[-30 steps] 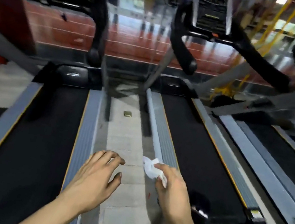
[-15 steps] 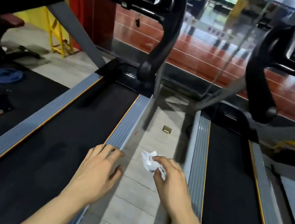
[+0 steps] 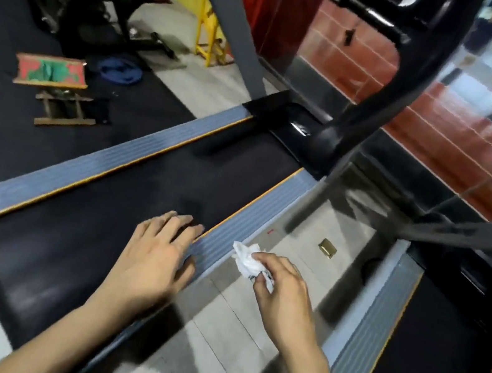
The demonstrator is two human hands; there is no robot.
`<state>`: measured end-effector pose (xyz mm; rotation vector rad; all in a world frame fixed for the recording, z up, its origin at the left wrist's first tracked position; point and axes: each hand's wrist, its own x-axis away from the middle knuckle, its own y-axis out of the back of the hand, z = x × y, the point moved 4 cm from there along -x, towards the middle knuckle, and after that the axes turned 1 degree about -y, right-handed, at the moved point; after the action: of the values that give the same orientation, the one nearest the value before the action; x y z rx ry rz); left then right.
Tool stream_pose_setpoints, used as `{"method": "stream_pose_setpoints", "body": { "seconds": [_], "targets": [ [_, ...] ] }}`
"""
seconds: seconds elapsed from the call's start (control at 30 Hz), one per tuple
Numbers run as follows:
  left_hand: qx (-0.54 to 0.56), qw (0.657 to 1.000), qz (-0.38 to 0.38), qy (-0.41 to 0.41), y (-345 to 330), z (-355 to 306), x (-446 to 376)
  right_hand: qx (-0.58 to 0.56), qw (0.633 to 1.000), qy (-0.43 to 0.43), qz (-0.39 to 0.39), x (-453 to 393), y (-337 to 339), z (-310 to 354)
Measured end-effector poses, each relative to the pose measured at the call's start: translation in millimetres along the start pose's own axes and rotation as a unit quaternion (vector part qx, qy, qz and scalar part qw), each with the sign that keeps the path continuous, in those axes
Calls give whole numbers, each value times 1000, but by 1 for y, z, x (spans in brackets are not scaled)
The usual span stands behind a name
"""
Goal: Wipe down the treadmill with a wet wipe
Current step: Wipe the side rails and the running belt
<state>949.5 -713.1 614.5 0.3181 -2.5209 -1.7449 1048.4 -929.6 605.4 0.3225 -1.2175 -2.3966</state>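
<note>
White crumpled wet wipe (image 3: 245, 260) pinched in right hand (image 3: 281, 294); left hand (image 3: 152, 263) open. Press wipe flat along near grey side rail (image 3: 230, 233).

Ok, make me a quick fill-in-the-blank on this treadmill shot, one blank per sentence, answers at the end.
1. The crumpled wet wipe is pinched in the ____ hand.
2. The left hand is holding ____.
3. The treadmill belt is coloured ____.
4. The small brass-coloured object lies on the ____ between the two treadmills.

Answers: right; nothing; black; floor
</note>
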Motion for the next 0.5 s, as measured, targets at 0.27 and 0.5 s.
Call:
{"method": "stream_pose_setpoints", "body": {
  "seconds": [0.27,0.5],
  "targets": [
    [-35,984,-30,173,-54,-1,4,-50,983,126,128,-93,-41,-35],
    [-23,963,-24,266,-148,9,7,-38,965,182,186,-137,-124,-88]
  ]
}}
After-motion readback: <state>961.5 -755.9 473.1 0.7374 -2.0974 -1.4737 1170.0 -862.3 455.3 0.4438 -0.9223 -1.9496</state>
